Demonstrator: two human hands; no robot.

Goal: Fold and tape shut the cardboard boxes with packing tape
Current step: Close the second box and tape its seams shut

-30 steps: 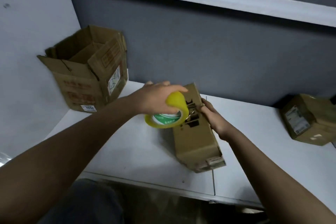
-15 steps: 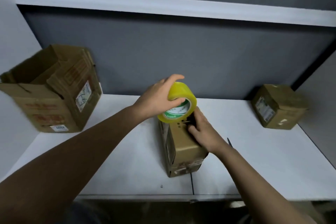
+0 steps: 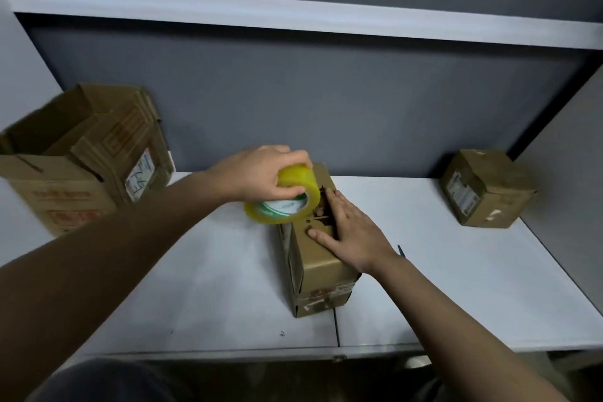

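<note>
Head view: nearest, the narrow cardboard box (image 3: 321, 258) stands on the white table (image 3: 202, 287) close to its front edge, over a seam in the top. The right hand (image 3: 347, 232) lies flat on the box top, fingers spread and pressing. Just beyond, the left hand (image 3: 257, 174) grips the yellow tape roll (image 3: 287, 197) at the box's far left corner. The strip likely wants pulling taut along the seam while the right hand keeps pressure. Free tabletop lies both sides; the open box (image 3: 75, 157) sits far left, a taped box (image 3: 486, 186) far right against the partition.
</note>
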